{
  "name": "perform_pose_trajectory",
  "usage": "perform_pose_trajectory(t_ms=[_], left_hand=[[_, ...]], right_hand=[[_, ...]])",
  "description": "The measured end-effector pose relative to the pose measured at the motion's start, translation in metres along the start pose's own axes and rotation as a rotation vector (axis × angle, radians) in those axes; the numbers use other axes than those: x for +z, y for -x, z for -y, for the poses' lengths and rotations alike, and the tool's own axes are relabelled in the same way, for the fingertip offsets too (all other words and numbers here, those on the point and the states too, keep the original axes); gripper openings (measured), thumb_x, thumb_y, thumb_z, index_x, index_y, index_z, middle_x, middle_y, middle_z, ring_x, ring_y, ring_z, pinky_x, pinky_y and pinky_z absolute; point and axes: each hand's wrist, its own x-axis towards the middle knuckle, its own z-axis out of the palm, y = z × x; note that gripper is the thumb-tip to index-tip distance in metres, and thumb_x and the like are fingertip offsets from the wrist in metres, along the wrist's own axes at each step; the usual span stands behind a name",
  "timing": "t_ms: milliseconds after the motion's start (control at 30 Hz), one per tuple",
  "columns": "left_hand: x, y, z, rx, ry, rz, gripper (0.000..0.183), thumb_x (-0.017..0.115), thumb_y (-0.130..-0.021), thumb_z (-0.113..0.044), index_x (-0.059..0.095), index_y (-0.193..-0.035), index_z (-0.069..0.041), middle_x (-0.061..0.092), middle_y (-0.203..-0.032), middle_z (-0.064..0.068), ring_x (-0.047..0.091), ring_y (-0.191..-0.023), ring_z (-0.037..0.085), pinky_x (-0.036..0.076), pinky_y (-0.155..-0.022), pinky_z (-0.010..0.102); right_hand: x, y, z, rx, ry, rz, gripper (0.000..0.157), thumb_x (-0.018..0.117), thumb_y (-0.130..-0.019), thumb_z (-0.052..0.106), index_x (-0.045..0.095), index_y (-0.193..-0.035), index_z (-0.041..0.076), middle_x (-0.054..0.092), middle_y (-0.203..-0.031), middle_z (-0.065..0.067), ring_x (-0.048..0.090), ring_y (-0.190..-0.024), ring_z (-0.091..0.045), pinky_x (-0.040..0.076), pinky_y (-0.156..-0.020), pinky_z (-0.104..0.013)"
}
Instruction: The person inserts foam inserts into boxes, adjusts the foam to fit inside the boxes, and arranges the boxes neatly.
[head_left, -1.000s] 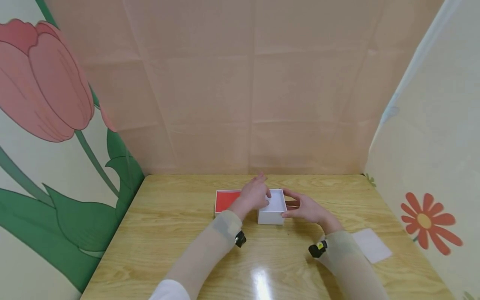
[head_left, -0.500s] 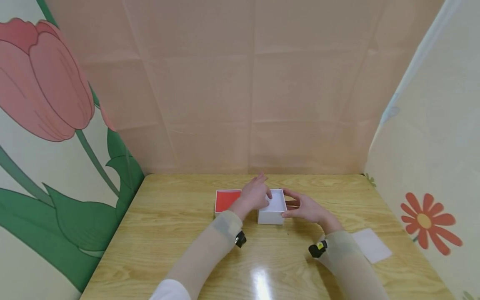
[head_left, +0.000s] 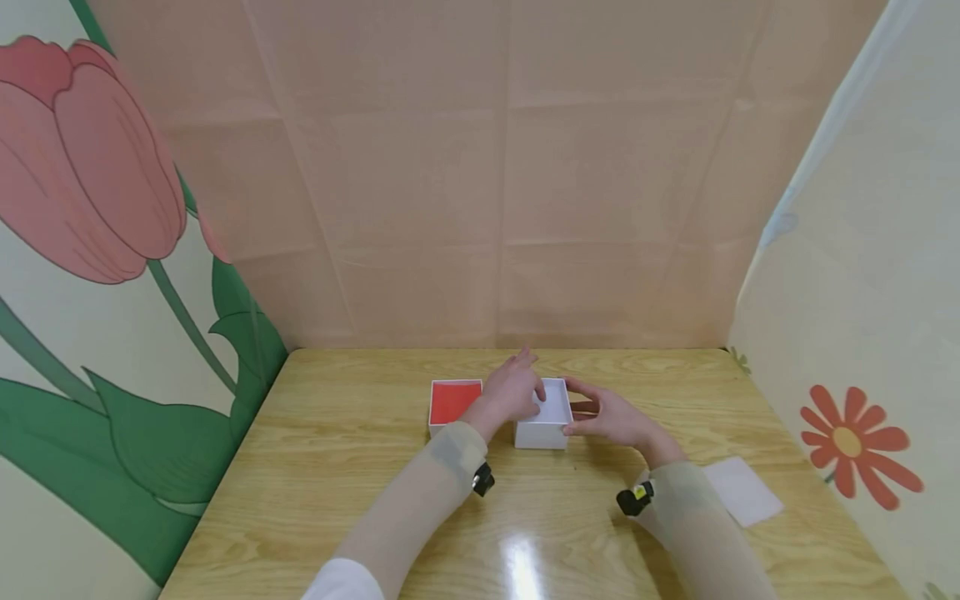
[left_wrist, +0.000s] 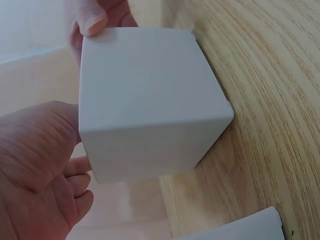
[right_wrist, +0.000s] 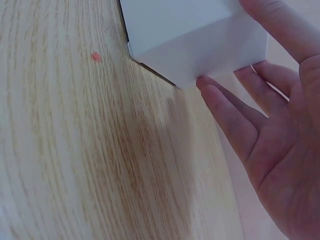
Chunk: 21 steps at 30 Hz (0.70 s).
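Note:
A white square open-topped box (head_left: 542, 435) stands on the table, its inside white in the head view. My right hand (head_left: 615, 417) grips its right side, thumb at the near corner and fingers spread along the side wall. My left hand (head_left: 510, 393) is over the box's left edge, with a finger and the thumb dipping inside; the left wrist view hides their tips behind the wall. The other left fingers stay outside the box. Left of it stands a second white box (head_left: 433, 430) with a red inside, partly covered by my left wrist.
On the wood-grain table (head_left: 360, 467), a white sheet (head_left: 742, 490) lies at the right, partly under my right forearm. A small red speck (right_wrist: 96, 56) sits on the tabletop in the right wrist view. A plain backdrop (head_left: 495, 208) rises behind the far edge.
Both hands and the boxes keep almost the same places. Only a very slight shift of the left hand and of the head view shows.

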Motion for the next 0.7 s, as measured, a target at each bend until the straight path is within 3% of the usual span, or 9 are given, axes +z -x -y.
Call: perform_pose_trajectory(t_ms=[133, 333, 700], left_hand=[[-0.003, 0.003, 0.004, -0.025, 0.094, 0.007, 0.021, 0.083, -0.094, -0.030, 0.084, -0.115, -0.027, 0.040, -0.170, 0.006, 0.020, -0.163, 0.026, 0.029, -0.127, 0.041], [-0.010, 0.016, 0.017, -0.026, 0.295, -0.011, 0.056, 0.080, -0.098, -0.039, 0.065, -0.148, -0.019, 0.040, -0.170, 0.004, 0.031, -0.159, 0.023, 0.041, -0.120, 0.049], [-0.015, 0.044, 0.041, -0.012, 0.391, -0.006, 0.097, 0.087, -0.087, -0.052, 0.043, -0.165, -0.016, 0.032, -0.174, 0.009, 0.034, -0.158, 0.029, 0.038, -0.122, 0.050]], right_hand=[[0.000, -0.001, -0.002, 0.000, 0.000, 0.006, 0.100, 0.089, -0.090, 0.035, 0.031, -0.170, 0.020, 0.032, -0.172, -0.015, 0.051, -0.144, -0.046, 0.053, -0.107, -0.050], [0.000, -0.002, -0.002, -0.008, 0.024, 0.006, 0.102, 0.088, -0.091, 0.037, 0.029, -0.171, 0.018, 0.030, -0.173, -0.014, 0.050, -0.145, -0.046, 0.052, -0.109, -0.052], [-0.002, -0.003, -0.007, -0.007, 0.018, 0.006, 0.104, 0.089, -0.090, 0.034, 0.027, -0.171, 0.014, 0.028, -0.174, -0.015, 0.049, -0.145, -0.047, 0.051, -0.110, -0.052]])
